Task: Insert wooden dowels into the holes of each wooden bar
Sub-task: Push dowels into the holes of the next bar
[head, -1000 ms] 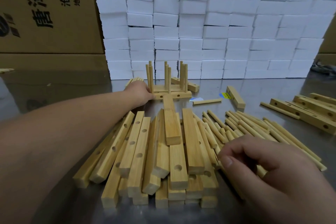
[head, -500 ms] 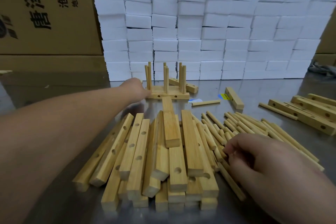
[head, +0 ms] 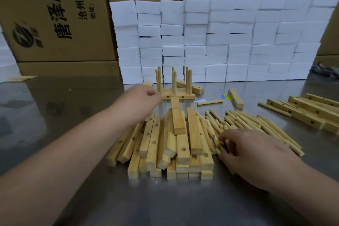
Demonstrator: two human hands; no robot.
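Observation:
A heap of drilled wooden bars (head: 170, 143) lies in the middle of the steel table. Loose dowels (head: 245, 123) are spread to its right. Behind the heap stand finished bars (head: 178, 95) with several dowels upright in them. My left hand (head: 141, 99) hovers just left of those finished bars, fingers loosely curled, holding nothing. My right hand (head: 251, 152) lies palm down on the near end of the dowel pile, its fingertips curled among the dowels; what they hold is hidden.
More drilled bars (head: 308, 110) lie at the far right, a short bar (head: 235, 97) and a single dowel (head: 210, 102) behind the pile. A wall of white foam blocks (head: 220, 42) and cardboard boxes (head: 55, 14) closes the back of the table.
My left hand has let go of the finished bars and drawn back slightly to the left. My right hand has slid forward into the dowel pile.

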